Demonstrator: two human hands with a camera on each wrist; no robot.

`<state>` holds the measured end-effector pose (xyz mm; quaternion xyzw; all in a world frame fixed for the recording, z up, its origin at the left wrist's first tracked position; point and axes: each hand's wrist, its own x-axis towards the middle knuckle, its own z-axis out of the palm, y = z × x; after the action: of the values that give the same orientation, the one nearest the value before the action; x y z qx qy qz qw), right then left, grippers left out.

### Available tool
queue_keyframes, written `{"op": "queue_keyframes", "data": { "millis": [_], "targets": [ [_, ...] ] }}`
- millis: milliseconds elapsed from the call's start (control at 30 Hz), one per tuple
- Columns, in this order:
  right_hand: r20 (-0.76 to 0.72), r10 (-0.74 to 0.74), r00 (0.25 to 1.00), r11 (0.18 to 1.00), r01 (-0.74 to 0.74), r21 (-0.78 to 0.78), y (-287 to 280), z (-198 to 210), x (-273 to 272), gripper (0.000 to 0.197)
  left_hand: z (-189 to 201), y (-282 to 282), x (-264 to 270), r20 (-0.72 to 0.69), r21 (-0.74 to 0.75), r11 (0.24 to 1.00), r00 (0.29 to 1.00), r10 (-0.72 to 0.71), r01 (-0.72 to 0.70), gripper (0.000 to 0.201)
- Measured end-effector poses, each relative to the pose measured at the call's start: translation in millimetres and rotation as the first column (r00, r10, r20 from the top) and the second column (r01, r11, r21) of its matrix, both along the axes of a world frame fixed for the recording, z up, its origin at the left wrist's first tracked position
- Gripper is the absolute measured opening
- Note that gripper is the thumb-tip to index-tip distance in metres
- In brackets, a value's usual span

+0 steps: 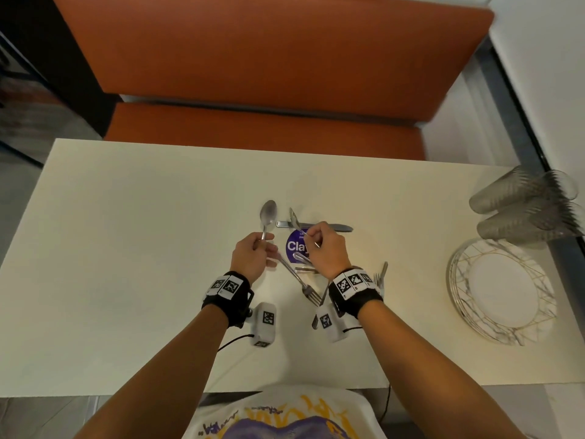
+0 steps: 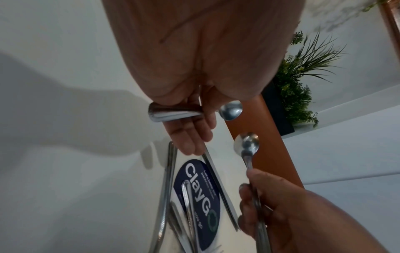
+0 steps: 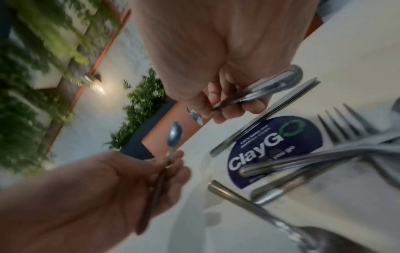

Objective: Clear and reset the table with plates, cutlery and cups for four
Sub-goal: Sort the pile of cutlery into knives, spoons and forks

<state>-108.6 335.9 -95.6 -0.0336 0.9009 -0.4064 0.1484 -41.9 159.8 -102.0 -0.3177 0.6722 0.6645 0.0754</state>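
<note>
Left hand: the left hand pinches the handle of a large spoon, bowl raised and pointing to the far side; thumb and forefinger do the holding, the lower fingers hang loose beneath.
Right hand: the right hand grips a second spoon by its handle, bowl tilted up and to the left. The right wrist view suggests more than one handle in this grip; the blur prevents a count.
Reason for hold: both spoons are held by the handles with the bowls clear of the table, which judges as sorting like with like out of the pile.
Cutlery pile: the rest lies loose at table centre, on and around a round blue sticker. A knife lies crosswise just beyond the sticker; a fork runs diagonally towards the near side, tines nearest the person; further forks lie just right of the right wrist.
Plates: a stack of plates sits at the right edge of the table, out of the working area.
Cups: clear cups lie on their sides in nested rows beyond the plates, at the far right.
Stage, as judged: clearing appears done; no place is yet laid.
Risk: crossed handles in the pile may drag neighbours when one is lifted.
</note>
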Motion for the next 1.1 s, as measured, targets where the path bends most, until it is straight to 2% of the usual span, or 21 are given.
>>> {"op": "queue_keyframes", "data": {
  "millis": [133, 267, 367, 500, 700, 800, 867, 967, 1100],
  "targets": [
    [0.061, -0.166, 0.984, 0.975, 0.173, -0.139, -10.0, 7.3, 8.2, 0.011, 8.7, 16.1, -4.6, 0.006, 0.095, 0.995, 1.0, 0.013, -0.014, 0.028],
    [0.129, -0.258, 0.957, 0.947, 0.277, -0.163, -18.2, 8.4, 16.2, 0.011, 18.3, 28.7, -5.6, 0.015, 0.255, 0.967, 1.0, 0.01, -0.014, 0.024],
    [0.19, -0.294, 0.937, 0.93, 0.326, -0.167, -18.0, 8.0, 21.3, 0.009, 16.9, 36.2, -4.3, 0.006, 0.21, 0.977, 0.999, -0.039, 0.037, 0.019],
    [0.098, -0.217, 0.971, 0.971, 0.225, -0.08, -15.9, 6.7, 23.1, 0.007, 11.8, 38.5, -1.7, 0.021, 0.185, 0.981, 0.998, -0.066, 0.061, 0.02],
    [0.011, 0.007, 1.0, 1.0, -0.007, -0.013, -9.2, 13.6, 21.2, 0.015, 18.9, 34.8, -0.5, 0.068, 0.258, 0.966, 0.997, -0.03, 0.011, 0.017],
    [0.031, -0.114, 0.993, 0.992, 0.116, -0.057, -3.5, 13.3, 9.8, 0.01, 22.1, 33.4, 2.3, 0.06, 0.337, 0.939, 0.994, -0.089, 0.063, 0.02],
    [0.089, -0.193, 0.977, 0.974, 0.201, -0.106, 0.7, 14.0, 0.6, 0.016, 24.5, 34.0, 3.5, 0.049, 0.354, 0.929, 0.989, -0.137, 0.111, 0.021],
    [0.136, -0.181, 0.974, 0.975, 0.196, -0.104, 5.5, 14.4, -9.4, 0.016, 28.1, 36.5, 4.5, 0.037, 0.357, 0.918, 0.979, -0.2, 0.174, 0.02],
    [0.098, -0.226, 0.969, 0.967, 0.235, -0.102, 10.6, 17.0, -12.1, 0.007, 27.8, 39.8, 5.8, 0.023, 0.35, 0.9, 0.958, -0.285, 0.259, 0.024]
  ]
}}
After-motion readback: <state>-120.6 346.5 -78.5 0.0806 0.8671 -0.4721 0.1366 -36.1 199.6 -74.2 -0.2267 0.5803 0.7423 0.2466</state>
